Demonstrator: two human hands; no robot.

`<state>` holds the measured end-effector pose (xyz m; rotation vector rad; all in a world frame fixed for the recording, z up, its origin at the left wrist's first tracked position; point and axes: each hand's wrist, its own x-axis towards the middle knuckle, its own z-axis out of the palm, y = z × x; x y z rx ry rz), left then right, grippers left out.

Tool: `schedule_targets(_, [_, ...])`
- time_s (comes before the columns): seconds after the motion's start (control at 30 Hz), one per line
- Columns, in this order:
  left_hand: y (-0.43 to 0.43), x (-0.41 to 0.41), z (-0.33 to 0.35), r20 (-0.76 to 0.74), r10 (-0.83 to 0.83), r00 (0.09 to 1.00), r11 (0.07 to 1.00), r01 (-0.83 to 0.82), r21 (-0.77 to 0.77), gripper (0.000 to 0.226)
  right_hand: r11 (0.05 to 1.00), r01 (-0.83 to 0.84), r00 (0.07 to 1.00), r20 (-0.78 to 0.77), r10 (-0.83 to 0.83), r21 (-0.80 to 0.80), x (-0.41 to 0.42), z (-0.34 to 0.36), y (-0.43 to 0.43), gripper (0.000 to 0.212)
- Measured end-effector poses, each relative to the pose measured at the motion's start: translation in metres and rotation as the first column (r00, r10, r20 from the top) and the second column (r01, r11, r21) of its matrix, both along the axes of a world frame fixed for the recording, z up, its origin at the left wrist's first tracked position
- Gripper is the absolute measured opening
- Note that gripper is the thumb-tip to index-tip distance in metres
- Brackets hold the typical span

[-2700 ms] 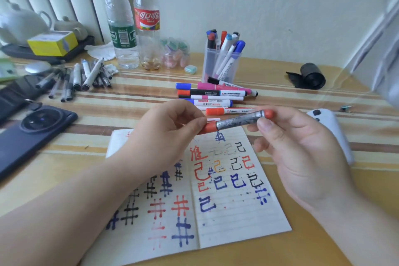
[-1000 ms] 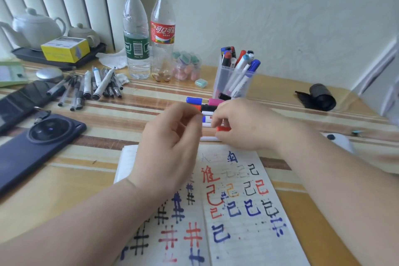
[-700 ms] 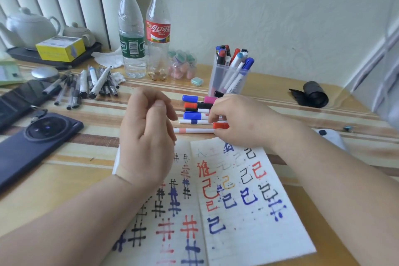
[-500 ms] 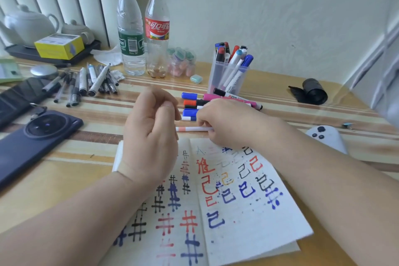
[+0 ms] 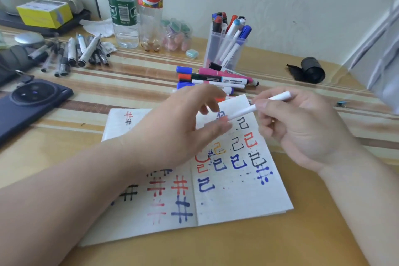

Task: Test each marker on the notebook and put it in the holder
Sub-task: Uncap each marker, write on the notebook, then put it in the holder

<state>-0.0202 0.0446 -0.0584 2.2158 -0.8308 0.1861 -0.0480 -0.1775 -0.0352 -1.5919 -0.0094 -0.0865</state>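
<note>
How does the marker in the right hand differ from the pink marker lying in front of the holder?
The held marker has a white barrel; the pink marker has a pink one. The held marker is tilted in the air over the notebook, in the grip of the right hand; the pink marker lies flat on the table among other markers. Both are outside the holder.
</note>
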Motion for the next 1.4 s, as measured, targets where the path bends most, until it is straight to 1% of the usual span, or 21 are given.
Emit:
schedule_targets(0.03, [-0.003, -0.003, 0.0, -0.032, -0.035, 0.999, 0.997, 0.038, 0.073, 0.03, 0.997, -0.041, 0.999, -0.026, 0.043, 0.071, -0.004, -0.004, 0.003, 0.003])
schedule_targets(0.07, [-0.006, -0.007, 0.0, -0.039, -0.059, 0.997, 0.993, 0.062, 0.098, 0.023, 0.989, -0.067, 0.997, -0.031, 0.071, 0.133, -0.007, -0.008, 0.005, 0.003])
schedule_targets(0.13, [-0.011, -0.011, 0.001, -0.012, -0.069, 0.998, 0.995, 0.07, 0.07, 0.015, 0.97, -0.086, 0.996, 0.002, 0.088, 0.229, -0.009, -0.017, 0.012, 0.005])
schedule_targets(0.17, [-0.012, -0.012, 0.0, -0.005, -0.058, 0.998, 0.997, 0.058, 0.06, 0.016, 0.969, -0.087, 0.996, 0.03, 0.083, 0.232, -0.009, -0.021, 0.016, 0.005])
schedule_targets(0.2, [-0.013, -0.013, 0.0, -0.009, -0.048, 0.999, 0.997, 0.048, 0.054, 0.016, 0.976, -0.097, 0.994, 0.065, 0.086, 0.197, -0.01, -0.025, 0.019, 0.008])
schedule_targets(0.27, [-0.013, -0.014, -0.001, -0.053, -0.047, 0.998, 0.998, 0.05, 0.049, 0.014, 0.993, -0.104, 0.988, 0.119, 0.097, 0.055, -0.012, -0.033, 0.024, 0.012])
schedule_targets(0.33, [-0.012, -0.015, -0.002, -0.118, -0.069, 0.991, 0.996, 0.075, 0.046, 0.021, 0.994, -0.106, 0.983, 0.15, 0.109, -0.031, -0.013, -0.039, 0.027, 0.015])
schedule_targets(0.47, [-0.018, -0.015, 0.0, -0.142, -0.129, 0.981, 0.991, 0.132, 0.01, 0.022, 0.995, -0.097, 0.981, 0.168, 0.097, -0.012, -0.014, -0.041, 0.028, 0.021])
schedule_targets(0.77, [-0.023, -0.014, -0.001, -0.134, -0.151, 0.979, 0.989, 0.15, -0.017, 0.021, 0.995, -0.092, 0.974, 0.209, 0.084, 0.028, -0.017, -0.038, 0.028, 0.023])
schedule_targets(0.9, [-0.022, -0.012, 0.0, -0.148, -0.178, 0.973, 0.984, 0.174, -0.044, 0.018, 0.997, -0.081, 0.96, 0.267, 0.082, -0.016, -0.019, -0.035, 0.026, 0.022])
schedule_targets(0.97, [-0.019, -0.009, -0.003, -0.181, -0.217, 0.959, 0.976, 0.209, -0.064, 0.024, 0.997, -0.066, 0.949, 0.305, 0.076, -0.044, -0.019, -0.035, 0.025, 0.021])
schedule_targets(1.03, [-0.015, -0.006, -0.006, -0.28, -0.291, 0.915, 0.954, 0.255, -0.158, 0.035, 0.999, -0.023, 0.942, 0.333, 0.03, -0.025, -0.017, -0.033, 0.023, 0.022])
schedule_targets(1.07, [-0.014, -0.004, -0.007, -0.363, -0.323, 0.874, 0.939, 0.248, -0.239, 0.042, 0.999, 0.032, 0.942, 0.335, -0.035, 0.015, -0.015, -0.031, 0.02, 0.023])
schedule_targets(1.13, [-0.013, 0.001, -0.011, -0.508, -0.366, 0.78, 0.908, 0.181, -0.377, 0.052, 0.967, 0.205, 0.922, 0.301, -0.243, 0.153, -0.01, -0.024, 0.01, 0.026])
schedule_targets(1.2, [-0.013, 0.004, -0.012, -0.549, -0.377, 0.746, 0.898, 0.148, -0.415, 0.044, 0.903, 0.32, 0.89, 0.236, -0.39, 0.287, -0.008, -0.014, -0.002, 0.031])
schedule_targets(1.23, [-0.013, 0.004, -0.011, -0.552, -0.373, 0.746, 0.9, 0.146, -0.41, 0.037, 0.894, 0.326, 0.894, 0.206, -0.397, 0.307, -0.008, -0.008, -0.007, 0.033])
schedule_targets(1.27, [-0.012, 0.004, -0.01, -0.553, -0.359, 0.751, 0.908, 0.145, -0.392, 0.033, 0.913, 0.292, 0.92, 0.176, -0.349, 0.285, -0.011, -0.003, -0.011, 0.034])
schedule_targets(1.3, [-0.011, 0.003, -0.01, -0.55, -0.336, 0.765, 0.921, 0.144, -0.362, 0.033, 0.95, 0.215, 0.96, 0.132, -0.248, 0.224, -0.014, 0.002, -0.012, 0.033])
schedule_targets(1.33, [-0.009, 0.002, -0.009, -0.54, -0.308, 0.783, 0.935, 0.144, -0.323, 0.034, 0.986, 0.091, 0.992, 0.071, -0.101, 0.138, -0.019, 0.006, -0.01, 0.029])
schedule_targets(1.37, [-0.009, 0.001, -0.008, -0.527, -0.279, 0.803, 0.949, 0.145, -0.282, 0.035, 0.997, -0.064, 0.998, -0.008, 0.064, 0.045, -0.025, 0.01, -0.007, 0.024])
schedule_targets(1.4, [-0.008, 0.0, -0.008, -0.506, -0.256, 0.824, 0.959, 0.149, -0.242, 0.035, 0.974, -0.224, 0.971, -0.094, 0.22, -0.032, -0.03, 0.012, -0.002, 0.018])
